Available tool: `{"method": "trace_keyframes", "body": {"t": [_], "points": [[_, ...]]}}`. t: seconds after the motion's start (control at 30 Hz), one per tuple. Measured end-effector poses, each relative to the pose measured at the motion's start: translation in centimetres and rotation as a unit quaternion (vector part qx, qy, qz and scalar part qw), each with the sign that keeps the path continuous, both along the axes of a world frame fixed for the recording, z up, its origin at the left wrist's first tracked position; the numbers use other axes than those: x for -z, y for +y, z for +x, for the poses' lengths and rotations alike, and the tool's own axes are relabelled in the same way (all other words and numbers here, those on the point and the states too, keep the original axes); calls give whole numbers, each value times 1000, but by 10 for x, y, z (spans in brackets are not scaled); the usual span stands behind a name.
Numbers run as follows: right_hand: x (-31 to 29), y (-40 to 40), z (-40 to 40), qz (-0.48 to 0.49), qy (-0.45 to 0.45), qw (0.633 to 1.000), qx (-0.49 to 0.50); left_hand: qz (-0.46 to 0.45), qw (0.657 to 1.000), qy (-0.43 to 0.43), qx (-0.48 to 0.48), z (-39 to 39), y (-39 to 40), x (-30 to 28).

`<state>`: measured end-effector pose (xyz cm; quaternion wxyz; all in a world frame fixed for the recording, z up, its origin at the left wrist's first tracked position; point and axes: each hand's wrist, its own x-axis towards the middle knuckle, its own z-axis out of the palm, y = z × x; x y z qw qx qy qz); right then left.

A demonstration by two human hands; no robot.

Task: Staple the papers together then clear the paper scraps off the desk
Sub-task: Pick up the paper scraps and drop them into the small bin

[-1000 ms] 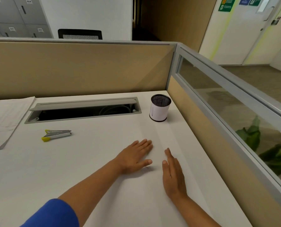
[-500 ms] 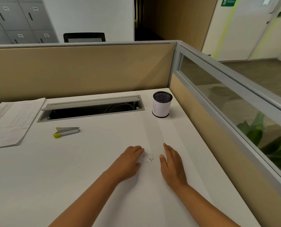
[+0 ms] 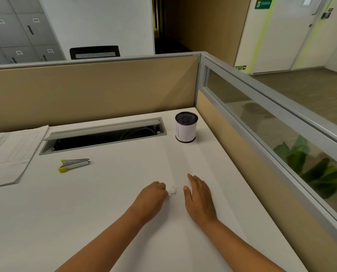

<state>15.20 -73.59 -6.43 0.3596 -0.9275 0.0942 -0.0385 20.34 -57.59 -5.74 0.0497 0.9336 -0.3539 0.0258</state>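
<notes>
A small heap of tiny paper scraps (image 3: 174, 191) lies on the white desk (image 3: 104, 203) between my two hands. My left hand (image 3: 151, 200) rests just left of the heap with its fingers curled under; one small white scrap lies at its fingertips, and I cannot see anything held. My right hand (image 3: 200, 199) stands on its edge just right of the heap, fingers straight and together. A silver stapler with yellow ends (image 3: 74, 164) lies further left. The stack of papers (image 3: 8, 154) sits at the desk's left edge.
A mesh pen cup wrapped in white paper (image 3: 185, 127) stands at the back right corner. An open cable tray (image 3: 104, 135) runs along the back. A beige partition (image 3: 95, 89) closes off the rear and a glass-topped one (image 3: 261, 154) the right side.
My left hand's fingers went from flat to curled as both hands drew back toward me and closer together, gathering a small heap of scraps between them.
</notes>
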Motion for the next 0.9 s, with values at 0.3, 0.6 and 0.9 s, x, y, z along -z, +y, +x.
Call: {"method": "trace_keyframes", "body": {"t": [0.3, 0.6, 0.9], "points": [[3, -4, 2, -29, -19, 999, -25, -253, 935, 94, -230, -8, -1, -11], [4, -2, 2, -31, -40, 999, -16, -89, 948, 117, -283, -34, -30, -13], [4, -2, 0, -14, -39, 999, -8, -58, 939, 150, -303, -29, -65, -28]]}}
